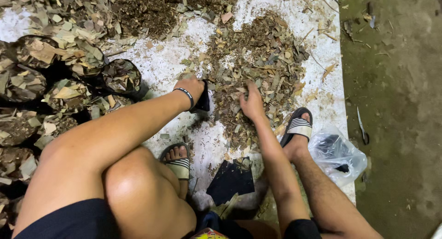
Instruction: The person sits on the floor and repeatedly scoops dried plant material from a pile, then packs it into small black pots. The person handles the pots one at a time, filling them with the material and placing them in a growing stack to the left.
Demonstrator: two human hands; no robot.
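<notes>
1. A small black bag (203, 101) is being held open at the near edge of the mulch heap (258, 64) by the left hand (191, 86); its grip is being kept closed around the bag's rim, with a dark band (186, 95) worn on the wrist.
2. The heap is being pressed by the right hand (251, 101), fingers spread and curled into the loose litter just beside the bag; whether anything is being pinched cannot be told, so the grip is being read as wide and raking.
3. As a judgement, the scoop is being done best when the bag's mouth is being kept low against the white sheet (161, 69), so that the litter is being swept in rather than lifted and spilled.
4. The mulch is being seen as dry and mixed: pale flat leaf flakes, thin twigs and dark crumbly fines, loose enough to slide.
5. The sheet is being shown as white, woven-looking and dusted with chips.
6. Filled black bags (69, 89) are being kept standing close together on the left, their soft walls bulging and their tops heaped with leaf pieces.
7. More flat black bags (230, 179) are lying between the striped sandals (299, 126), and a thin clear plastic bag (338, 154), crinkled and glossy, is resting beside the right foot on the floor (396, 105).
</notes>
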